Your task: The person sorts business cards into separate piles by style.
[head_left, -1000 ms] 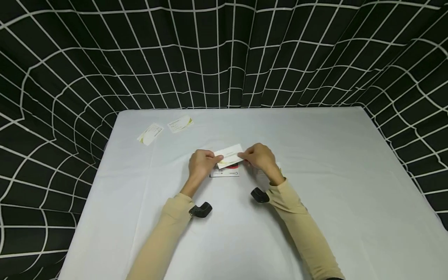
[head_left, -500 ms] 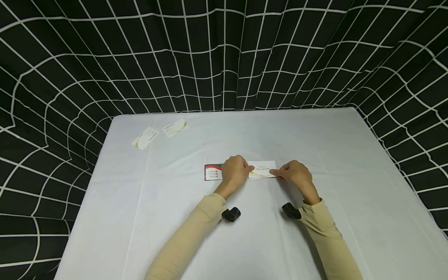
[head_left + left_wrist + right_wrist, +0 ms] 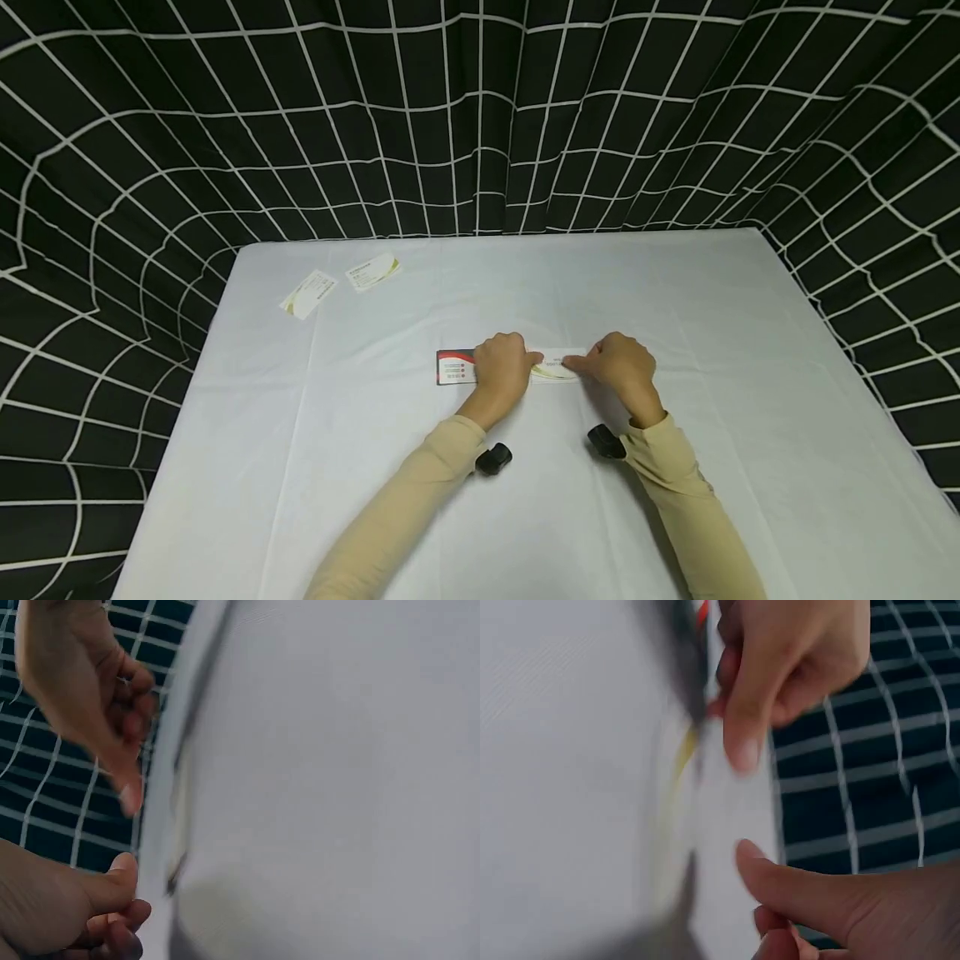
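Note:
A white business card (image 3: 555, 371) with a yellow-green curve lies between my hands in the head view, over what looks like other cards. My left hand (image 3: 501, 367) holds its left end, thumb on top and fingers curled. My right hand (image 3: 621, 367) grips the right side, its thumb reaching over the face. Both thumbs point at each other. Left of the left hand shows a red, white and dark card (image 3: 454, 367), partly covered by that hand. In the right wrist view the yellow curve (image 3: 681, 757) is blurred, and the fingers' undersides are hidden.
Two white and yellow-green cards, one tilted (image 3: 309, 294) and one farther back (image 3: 373, 272), lie at the table's far left. A white cloth covers the table (image 3: 720, 367). A black curtain with white grid lines (image 3: 495, 117) stands behind and at the sides.
From above the red card, both hands have brought the white card rightward and down beside it. Over the last half second my right hand has slid slightly left over the card; the left stays nearly still.

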Action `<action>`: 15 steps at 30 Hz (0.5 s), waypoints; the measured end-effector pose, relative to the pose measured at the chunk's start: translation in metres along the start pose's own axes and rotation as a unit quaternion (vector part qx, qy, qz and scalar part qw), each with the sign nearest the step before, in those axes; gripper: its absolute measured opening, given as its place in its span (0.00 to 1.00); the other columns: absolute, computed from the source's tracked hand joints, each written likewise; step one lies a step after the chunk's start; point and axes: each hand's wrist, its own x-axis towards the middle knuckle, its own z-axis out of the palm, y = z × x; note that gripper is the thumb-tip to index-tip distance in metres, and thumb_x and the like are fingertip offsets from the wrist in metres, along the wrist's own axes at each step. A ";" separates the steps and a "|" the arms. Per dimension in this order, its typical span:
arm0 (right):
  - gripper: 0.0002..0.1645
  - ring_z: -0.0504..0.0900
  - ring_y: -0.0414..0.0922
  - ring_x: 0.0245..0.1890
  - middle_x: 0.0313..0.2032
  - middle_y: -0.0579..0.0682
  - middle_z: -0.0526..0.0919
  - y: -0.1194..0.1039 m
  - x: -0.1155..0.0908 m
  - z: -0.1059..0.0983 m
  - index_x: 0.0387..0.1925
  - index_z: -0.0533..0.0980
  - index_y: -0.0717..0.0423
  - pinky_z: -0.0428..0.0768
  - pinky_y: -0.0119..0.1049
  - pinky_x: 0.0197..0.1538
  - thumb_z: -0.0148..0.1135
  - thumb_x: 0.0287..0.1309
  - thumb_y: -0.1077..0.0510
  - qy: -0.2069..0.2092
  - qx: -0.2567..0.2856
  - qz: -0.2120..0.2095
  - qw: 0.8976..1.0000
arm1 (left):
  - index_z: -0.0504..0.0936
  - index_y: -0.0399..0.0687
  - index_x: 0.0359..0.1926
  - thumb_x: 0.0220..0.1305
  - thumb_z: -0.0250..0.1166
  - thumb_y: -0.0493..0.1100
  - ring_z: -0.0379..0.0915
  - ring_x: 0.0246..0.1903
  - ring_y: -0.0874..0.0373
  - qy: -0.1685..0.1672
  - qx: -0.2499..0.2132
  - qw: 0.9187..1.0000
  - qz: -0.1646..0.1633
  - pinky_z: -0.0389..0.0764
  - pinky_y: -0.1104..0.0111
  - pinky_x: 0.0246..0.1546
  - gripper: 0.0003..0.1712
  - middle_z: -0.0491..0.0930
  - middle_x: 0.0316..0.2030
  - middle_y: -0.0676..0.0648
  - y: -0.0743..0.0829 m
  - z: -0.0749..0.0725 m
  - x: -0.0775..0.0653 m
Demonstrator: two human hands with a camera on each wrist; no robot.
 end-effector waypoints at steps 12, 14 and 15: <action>0.21 0.80 0.45 0.30 0.30 0.47 0.86 -0.173 0.038 0.061 0.34 0.86 0.50 0.73 0.36 0.30 0.65 0.58 0.38 -0.017 0.017 -0.130 0.991 | 0.81 0.42 0.22 0.62 0.67 0.50 0.82 0.34 0.42 0.004 -0.044 0.979 -0.201 0.77 0.52 0.35 0.18 0.84 0.28 0.40 -0.141 -0.063 0.012; 0.19 0.81 0.44 0.32 0.32 0.46 0.87 -0.206 0.043 0.075 0.34 0.86 0.48 0.74 0.37 0.33 0.65 0.59 0.39 -0.023 0.008 -0.160 0.987 | 0.83 0.40 0.27 0.63 0.65 0.49 0.81 0.37 0.40 0.015 -0.052 0.969 -0.240 0.77 0.50 0.39 0.16 0.84 0.32 0.37 -0.176 -0.077 0.008; 0.18 0.81 0.44 0.32 0.33 0.46 0.87 -0.222 0.045 0.082 0.34 0.86 0.48 0.75 0.37 0.35 0.65 0.60 0.39 -0.021 0.001 -0.178 0.984 | 0.83 0.38 0.30 0.64 0.64 0.49 0.80 0.40 0.38 0.020 -0.054 0.964 -0.261 0.76 0.48 0.41 0.16 0.84 0.35 0.36 -0.192 -0.084 0.006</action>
